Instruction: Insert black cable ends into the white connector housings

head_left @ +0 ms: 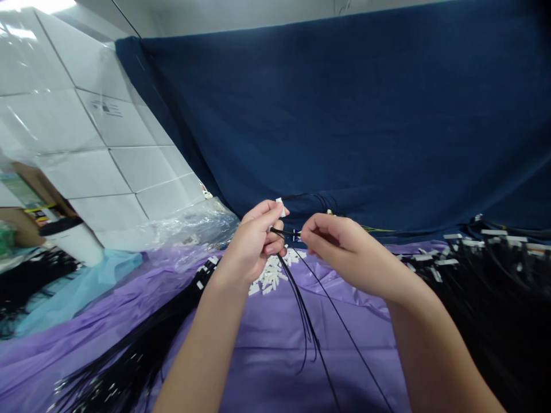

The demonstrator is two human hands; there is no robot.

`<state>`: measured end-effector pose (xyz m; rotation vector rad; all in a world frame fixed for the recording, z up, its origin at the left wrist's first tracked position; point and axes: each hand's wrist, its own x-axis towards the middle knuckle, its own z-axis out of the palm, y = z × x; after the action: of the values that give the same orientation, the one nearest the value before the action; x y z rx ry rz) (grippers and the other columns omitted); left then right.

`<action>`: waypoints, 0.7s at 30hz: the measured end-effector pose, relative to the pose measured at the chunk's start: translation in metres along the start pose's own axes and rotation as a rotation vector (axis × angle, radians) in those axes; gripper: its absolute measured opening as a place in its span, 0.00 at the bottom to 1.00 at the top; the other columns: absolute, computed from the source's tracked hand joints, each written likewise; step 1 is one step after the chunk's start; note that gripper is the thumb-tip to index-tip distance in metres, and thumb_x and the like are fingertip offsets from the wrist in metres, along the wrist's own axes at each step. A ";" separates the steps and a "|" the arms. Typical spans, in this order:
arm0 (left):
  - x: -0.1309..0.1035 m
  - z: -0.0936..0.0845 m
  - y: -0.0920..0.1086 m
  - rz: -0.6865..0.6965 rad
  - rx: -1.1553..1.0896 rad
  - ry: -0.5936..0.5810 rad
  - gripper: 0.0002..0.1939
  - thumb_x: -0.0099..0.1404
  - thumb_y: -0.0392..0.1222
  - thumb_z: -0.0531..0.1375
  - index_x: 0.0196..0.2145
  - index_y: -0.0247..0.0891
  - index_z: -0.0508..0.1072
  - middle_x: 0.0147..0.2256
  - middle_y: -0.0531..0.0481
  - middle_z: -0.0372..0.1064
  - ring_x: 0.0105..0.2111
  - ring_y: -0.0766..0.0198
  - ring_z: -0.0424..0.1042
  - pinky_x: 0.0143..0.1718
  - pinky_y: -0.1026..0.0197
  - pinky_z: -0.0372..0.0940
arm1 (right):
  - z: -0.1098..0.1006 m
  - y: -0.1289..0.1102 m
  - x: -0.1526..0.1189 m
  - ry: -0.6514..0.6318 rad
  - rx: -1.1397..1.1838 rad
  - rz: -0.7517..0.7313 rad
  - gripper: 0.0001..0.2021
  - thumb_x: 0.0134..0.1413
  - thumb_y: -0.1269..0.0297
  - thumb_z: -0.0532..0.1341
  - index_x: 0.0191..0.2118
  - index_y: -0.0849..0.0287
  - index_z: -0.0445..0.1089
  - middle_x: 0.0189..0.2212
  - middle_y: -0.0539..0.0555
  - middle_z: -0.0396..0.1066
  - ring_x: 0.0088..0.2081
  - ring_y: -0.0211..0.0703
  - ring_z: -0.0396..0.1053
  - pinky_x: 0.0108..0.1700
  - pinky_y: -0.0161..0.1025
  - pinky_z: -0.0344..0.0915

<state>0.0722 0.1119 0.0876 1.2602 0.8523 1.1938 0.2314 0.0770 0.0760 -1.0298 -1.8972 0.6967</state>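
Between thumb and forefinger, my left hand [253, 238] pinches a white plastic connector [280, 207], from which thin dark wires run off to the right. Black wires [301, 304] also pass through its curled lower fingers and hang down over the purple cloth. My right hand [333, 235] is closed in a pinch just to the right, at the end of black wire [286, 232] stretching across from the left hand; its fingertips are partly hidden. Below and behind the hands lies a pile of small white connectors [271, 275].
Bundles of black wires with white connectors lie at left [142, 338] and right [482, 287] on the purple cloth [267, 350]. A white cup [75, 241] with a black lid stands far left, before wrapped white boxes [81, 120]. A dark blue curtain [344, 115] hangs behind.
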 end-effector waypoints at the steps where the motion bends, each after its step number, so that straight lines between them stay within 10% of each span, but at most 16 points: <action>1: 0.000 0.000 0.000 0.002 0.004 -0.004 0.09 0.63 0.46 0.57 0.32 0.38 0.64 0.21 0.61 0.48 0.11 0.80 0.45 0.15 0.69 0.58 | -0.001 0.002 0.001 -0.021 0.088 0.031 0.08 0.60 0.64 0.54 0.31 0.59 0.65 0.20 0.45 0.60 0.22 0.31 0.54 0.22 0.30 0.51; 9: 0.001 -0.002 0.001 0.014 0.045 -0.007 0.09 0.64 0.45 0.56 0.31 0.38 0.62 0.20 0.61 0.46 0.11 0.80 0.45 0.15 0.69 0.55 | -0.027 0.018 0.010 0.035 1.186 0.079 0.03 0.50 0.68 0.57 0.32 0.57 0.68 0.23 0.45 0.63 0.19 0.30 0.58 0.22 0.31 0.61; 17: 0.001 -0.001 -0.001 0.007 0.055 -0.019 0.09 0.64 0.45 0.56 0.31 0.38 0.63 0.20 0.61 0.47 0.12 0.80 0.44 0.16 0.68 0.55 | -0.038 0.026 0.019 0.514 1.387 -0.075 0.08 0.60 0.66 0.54 0.34 0.53 0.70 0.23 0.44 0.62 0.20 0.28 0.56 0.25 0.29 0.60; 21: 0.001 -0.002 -0.002 0.001 0.052 -0.031 0.10 0.64 0.46 0.57 0.31 0.38 0.63 0.19 0.61 0.44 0.12 0.80 0.44 0.16 0.69 0.56 | -0.044 0.035 0.020 0.555 1.381 -0.260 0.09 0.60 0.62 0.57 0.29 0.54 0.69 0.26 0.47 0.63 0.26 0.31 0.63 0.33 0.33 0.64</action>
<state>0.0713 0.1138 0.0856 1.3178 0.8646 1.1561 0.2772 0.1154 0.0785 -0.0326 -0.6879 1.1284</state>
